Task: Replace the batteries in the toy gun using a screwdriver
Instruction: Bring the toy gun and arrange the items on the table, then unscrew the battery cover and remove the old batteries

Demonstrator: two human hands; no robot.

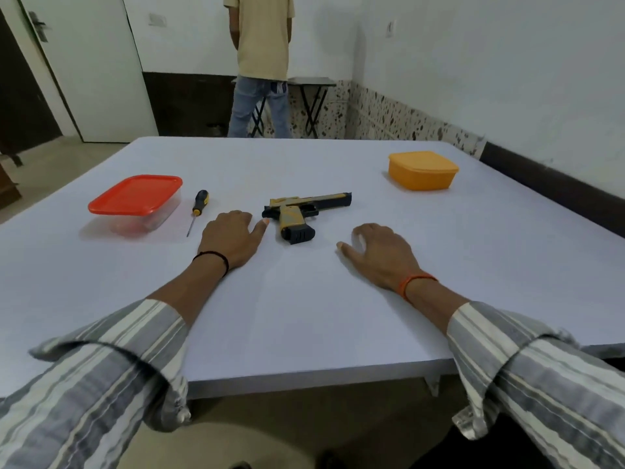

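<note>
On the far left of the white surface (pixel 304 316) sits a clear container with a red lid (pixel 135 199); something reddish lies inside it, too blurred to name. Just to its right lies the screwdriver (pixel 197 209), black-and-yellow handle away from the person, thin shaft pointing back toward them. Next comes the left hand (pixel 231 239), palm down on the surface, fingers relaxed and holding nothing, a dark band at the wrist; its thumb tip reaches close to the rear of the toy gun, though contact cannot be told. The toy gun (pixel 302 211), tan and black, lies flat on its side near the middle of the surface, barrel pointing right, grip toward the person. The right hand (pixel 380 253) rests palm down near the gun and apart from it, fingers loosely bent, empty, an orange band at the wrist. Far right and further back stands a closed orange container (pixel 422 170). Beyond the surface a person (pixel 260 62) stands facing the wall.
</note>
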